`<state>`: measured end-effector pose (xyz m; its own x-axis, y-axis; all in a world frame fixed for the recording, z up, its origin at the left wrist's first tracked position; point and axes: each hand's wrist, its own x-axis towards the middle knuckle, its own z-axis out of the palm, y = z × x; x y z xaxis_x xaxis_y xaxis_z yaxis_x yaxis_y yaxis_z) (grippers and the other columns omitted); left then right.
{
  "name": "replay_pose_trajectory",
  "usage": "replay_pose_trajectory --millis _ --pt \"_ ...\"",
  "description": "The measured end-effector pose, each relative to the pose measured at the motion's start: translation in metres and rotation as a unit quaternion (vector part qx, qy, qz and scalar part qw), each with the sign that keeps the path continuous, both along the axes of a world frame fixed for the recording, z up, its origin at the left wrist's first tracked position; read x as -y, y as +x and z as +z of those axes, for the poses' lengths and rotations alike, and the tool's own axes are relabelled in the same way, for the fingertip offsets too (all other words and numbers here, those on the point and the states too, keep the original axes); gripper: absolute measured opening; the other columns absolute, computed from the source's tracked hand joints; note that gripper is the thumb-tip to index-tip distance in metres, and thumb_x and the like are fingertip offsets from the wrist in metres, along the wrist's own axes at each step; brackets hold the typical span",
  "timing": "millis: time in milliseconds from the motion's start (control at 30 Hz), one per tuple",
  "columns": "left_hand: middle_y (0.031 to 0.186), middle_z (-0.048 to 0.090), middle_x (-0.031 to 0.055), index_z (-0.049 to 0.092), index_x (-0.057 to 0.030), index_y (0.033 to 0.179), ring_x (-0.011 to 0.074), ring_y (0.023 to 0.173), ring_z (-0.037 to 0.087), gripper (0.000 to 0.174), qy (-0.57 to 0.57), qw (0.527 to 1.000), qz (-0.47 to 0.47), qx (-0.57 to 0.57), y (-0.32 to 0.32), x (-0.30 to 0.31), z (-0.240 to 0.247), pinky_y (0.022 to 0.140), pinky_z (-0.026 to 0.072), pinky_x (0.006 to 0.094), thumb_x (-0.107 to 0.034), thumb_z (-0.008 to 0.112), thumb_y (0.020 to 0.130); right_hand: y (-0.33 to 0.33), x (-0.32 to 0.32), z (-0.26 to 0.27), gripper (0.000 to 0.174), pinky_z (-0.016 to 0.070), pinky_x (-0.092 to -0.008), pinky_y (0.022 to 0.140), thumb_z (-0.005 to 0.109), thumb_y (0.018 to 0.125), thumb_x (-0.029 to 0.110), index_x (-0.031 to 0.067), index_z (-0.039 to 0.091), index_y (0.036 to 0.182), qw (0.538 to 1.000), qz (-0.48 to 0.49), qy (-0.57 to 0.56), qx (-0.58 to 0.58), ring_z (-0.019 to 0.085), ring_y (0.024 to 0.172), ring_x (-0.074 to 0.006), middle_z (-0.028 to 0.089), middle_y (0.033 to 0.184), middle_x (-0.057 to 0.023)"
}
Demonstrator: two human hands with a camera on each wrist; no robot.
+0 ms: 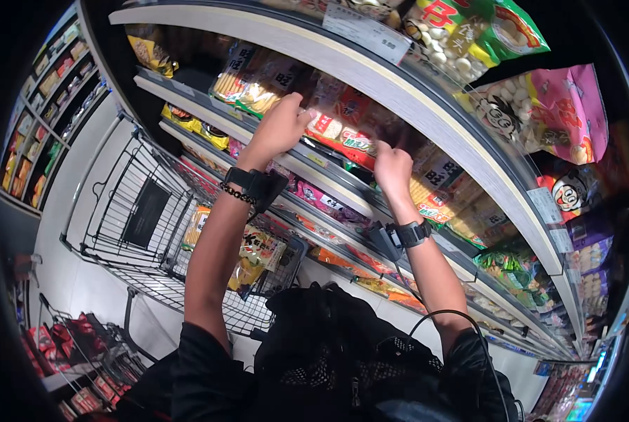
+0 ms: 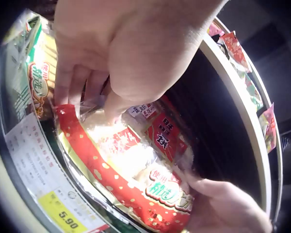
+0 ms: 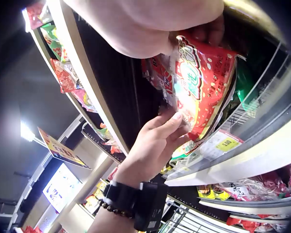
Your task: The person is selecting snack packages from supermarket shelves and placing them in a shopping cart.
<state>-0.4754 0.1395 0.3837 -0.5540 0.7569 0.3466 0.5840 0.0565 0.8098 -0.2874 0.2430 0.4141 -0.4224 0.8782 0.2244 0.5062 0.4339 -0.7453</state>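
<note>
A person's bare left hand (image 1: 281, 128) and bare right hand (image 1: 393, 171) grip opposite ends of a shiny red-and-clear plastic snack packet (image 1: 341, 138), fingers curled round it at the front of a grey-edged store shelf (image 1: 188, 97). Clear plastic packets of golden, stick-like snacks with green trim (image 1: 437, 188) lie farther along that shelf, past the right hand, and a white-and-yellow paper price label (image 2: 53, 170) fronts it. Below, on the person's left, stands a dark metal wire shopping cart (image 1: 148, 209) holding more packaged snacks (image 1: 262, 250).
</note>
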Motion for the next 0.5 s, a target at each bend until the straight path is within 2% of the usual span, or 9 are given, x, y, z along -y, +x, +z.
replay_pose_trajectory --millis 67,100,133,233,267,333,400,433,500 --pt "0.087 0.062 0.0222 0.052 0.0056 0.097 0.0363 0.084 0.061 0.029 -0.057 0.994 0.064 -0.067 0.003 -0.006 -0.004 0.074 0.0467 0.0407 -0.02 0.06 0.087 0.002 0.004 0.007 0.05 0.0457 -0.0497 0.071 0.054 0.088 0.035 -0.011 0.061 0.068 0.997 0.026 -0.037 0.07 0.062 0.072 -0.0447 0.057 0.068 -0.0334" --pt "0.09 0.062 0.024 0.052 0.0051 0.096 0.0403 0.09 0.059 0.028 -0.049 0.995 0.052 -0.073 0.001 -0.008 -0.013 0.076 0.0458 0.0437 -0.02 0.06 0.086 0.0 0.005 0.003 0.048 0.0457 -0.0502 0.069 0.055 0.088 0.032 -0.0104 0.06 0.067 0.998 0.042 -0.031 0.039 0.062 0.071 -0.0446 0.057 0.066 -0.0326" --pt "0.088 0.062 0.023 0.052 0.0048 0.096 0.0397 0.087 0.06 0.027 -0.019 0.99 0.065 -0.127 0.0 -0.01 -0.022 0.075 0.0463 0.0439 -0.018 0.062 0.085 -0.001 0.006 -0.002 0.046 0.0456 -0.0507 0.067 0.056 0.089 0.03 -0.0098 0.059 0.065 0.998 0.054 -0.023 0.009 0.062 0.069 -0.0444 0.056 0.065 -0.0319" --pt "0.087 0.063 0.0221 0.051 0.0047 0.097 0.0386 0.085 0.062 0.024 -0.027 0.99 0.057 -0.123 -0.001 -0.009 -0.031 0.071 0.0482 0.0419 -0.012 0.062 0.084 0.0 0.01 -0.008 0.041 0.0438 -0.0517 0.063 0.057 0.09 0.025 -0.009 0.056 0.067 0.996 0.063 0.06 0.005 0.059 0.067 -0.0466 0.056 0.065 -0.0311" --pt "0.088 0.063 0.0219 0.051 0.0047 0.097 0.0378 0.085 0.062 0.023 -0.043 0.993 0.049 -0.103 -0.002 -0.006 -0.028 0.07 0.0488 0.0409 -0.01 0.062 0.083 0.001 0.005 -0.014 0.056 0.0405 -0.0507 0.061 0.058 0.09 0.039 -0.0099 0.052 0.064 0.996 0.076 0.048 0.008 0.055 0.065 -0.0469 0.052 0.065 -0.0329" --pt "0.095 0.065 0.0199 0.052 0.0061 0.103 0.0315 0.087 0.065 0.027 -0.048 0.991 0.052 -0.111 0.002 -0.003 -0.025 0.073 0.0505 0.037 -0.008 0.063 0.083 0.005 0.008 -0.004 0.054 0.0408 -0.0509 0.064 0.056 0.091 0.038 -0.01 0.053 0.066 0.994 0.106 0.003 0.031 0.055 0.068 -0.0474 0.054 0.069 -0.0329" --pt "0.098 0.065 0.0192 0.051 0.0065 0.105 0.0289 0.087 0.065 0.034 -0.057 0.991 0.056 -0.11 0.003 -0.004 -0.025 0.073 0.0506 0.0356 -0.011 0.067 0.08 0.006 0.007 -0.003 0.053 0.0412 -0.0509 0.064 0.056 0.091 0.038 -0.0101 0.054 0.067 0.992 0.113 -0.008 0.048 0.055 0.069 -0.0478 0.054 0.07 -0.0327" --pt "0.098 0.065 0.0192 0.051 0.0065 0.105 0.0289 0.087 0.065 0.034 -0.058 0.991 0.053 -0.111 0.006 -0.004 -0.022 0.073 0.0506 0.0356 -0.011 0.067 0.08 0.007 0.006 -0.003 0.053 0.0415 -0.0508 0.065 0.055 0.091 0.037 -0.0102 0.054 0.069 0.99 0.126 -0.016 0.065 0.055 0.071 -0.0483 0.055 0.071 -0.0325" --pt "0.096 0.062 0.0244 0.051 0.0059 0.104 0.0387 0.091 0.061 0.042 -0.047 0.997 0.011 -0.057 0.013 -0.003 -0.013 0.079 0.0482 0.0421 -0.014 0.072 0.073 0.009 0.005 -0.01 0.052 0.0419 -0.0508 0.065 0.055 0.092 0.037 -0.0102 0.055 0.07 0.991 0.12 0.025 0.049 0.056 0.072 -0.0484 0.055 0.072 -0.0326"
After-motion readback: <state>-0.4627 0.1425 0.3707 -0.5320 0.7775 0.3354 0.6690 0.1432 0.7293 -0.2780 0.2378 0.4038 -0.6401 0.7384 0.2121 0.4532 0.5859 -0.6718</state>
